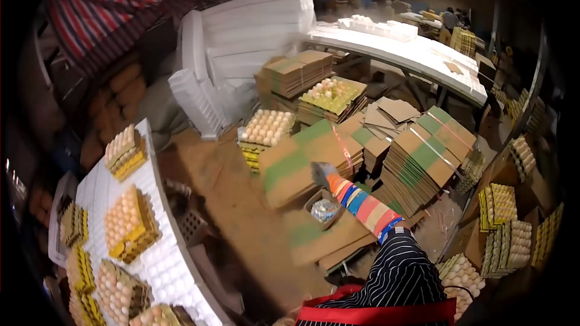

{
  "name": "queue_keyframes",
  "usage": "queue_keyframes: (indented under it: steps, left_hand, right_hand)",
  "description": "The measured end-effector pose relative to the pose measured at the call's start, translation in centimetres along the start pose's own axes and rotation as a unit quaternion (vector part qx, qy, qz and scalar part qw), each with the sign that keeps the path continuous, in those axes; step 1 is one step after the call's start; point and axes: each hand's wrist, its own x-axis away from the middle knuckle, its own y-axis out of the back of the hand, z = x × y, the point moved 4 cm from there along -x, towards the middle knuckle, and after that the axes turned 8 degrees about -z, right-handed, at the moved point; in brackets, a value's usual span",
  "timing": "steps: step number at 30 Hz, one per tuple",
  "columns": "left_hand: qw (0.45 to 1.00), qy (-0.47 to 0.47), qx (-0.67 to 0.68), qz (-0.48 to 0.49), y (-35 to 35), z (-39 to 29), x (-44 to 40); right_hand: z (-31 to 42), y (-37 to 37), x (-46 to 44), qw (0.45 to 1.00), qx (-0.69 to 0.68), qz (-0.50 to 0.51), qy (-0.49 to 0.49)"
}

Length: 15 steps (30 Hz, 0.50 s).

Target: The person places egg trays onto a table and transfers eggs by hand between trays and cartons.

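My right hand (pixel 322 174), in a grey glove with an orange cuff, reaches over a stack of flattened cardboard boxes (pixel 296 151) marked with green bands. Motion smears its fingers, so their closure and any contact with the cardboard are unclear. Just below the hand, a small open carton (pixel 322 210) holds crumpled whitish and bluish bits. It rests by more flat cardboard (pixel 332 238). A colourful striped sleeve cover (pixel 365 205) wraps my forearm. My left hand is out of the picture.
Trays of eggs (pixel 130 223) stand on a white surface (pixel 160 235) at left. More egg trays (pixel 266 128) sit behind the boxes, and others (pixel 498 205) line the right side. Strapped cardboard (pixel 429 151) is piled at right. White foam pieces (pixel 254 27) lean at the back, near a long white table (pixel 393 48).
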Motion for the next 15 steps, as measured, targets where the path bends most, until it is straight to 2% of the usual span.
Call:
queue_keyframes:
  steps: [2,4,5,6,7,8,9,10,11,12,13,15]
  left_hand:
    - [0.995,-0.019,0.06,0.075,-5.2,-2.2,-1.7]
    - [0.98,-0.055,0.126,0.142,-11.6,-3.4,-3.2]
    - [0.968,-0.078,0.161,0.176,-13.9,-6.7,-6.5]
    - [0.964,-0.153,0.101,0.195,-15.2,-11.3,-9.2]
    - [0.955,-0.166,0.096,0.227,-19.7,-12.5,-9.8]
    - [0.936,-0.189,0.136,0.263,-20.0,-19.0,-14.9]
    - [0.915,-0.218,0.129,0.315,-25.2,-19.4,-15.2]
    - [0.899,-0.298,0.083,0.309,-29.9,-20.5,-15.6]
    - [0.892,-0.301,0.153,0.3,-33.0,-23.2,-17.2]
    - [0.88,-0.317,0.13,0.33,-37.7,-24.6,-17.9]
    - [0.878,-0.336,0.118,0.319,-40.7,-26.0,-19.0]
    - [0.894,-0.305,0.086,0.317,-47.0,-27.6,-20.6]
  right_hand:
    - [2.0,5.3,-6.7,0.993,-0.11,-0.041,0.008]
    - [2.3,11.7,-15.2,0.981,-0.153,-0.11,0.054]
    - [4.0,11.6,-14.7,0.974,-0.134,-0.162,0.088]
    - [6.2,11.7,-14.0,0.963,-0.112,-0.215,0.12]
    - [7.5,12.4,-14.9,0.944,-0.143,-0.271,0.125]
    - [8.1,13.3,-17.0,0.94,-0.141,-0.277,0.143]
    - [8.7,14.5,-19.3,0.935,-0.138,-0.283,0.163]
    - [9.1,15.8,-21.4,0.931,-0.135,-0.288,0.181]
    - [9.5,16.9,-23.2,0.94,-0.129,-0.287,0.133]
    - [9.6,18.5,-25.5,0.939,-0.122,-0.294,0.129]
    - [9.7,20.1,-28.5,0.938,-0.116,-0.301,0.125]
    - [9.9,23.2,-34.4,0.936,-0.103,-0.314,0.119]
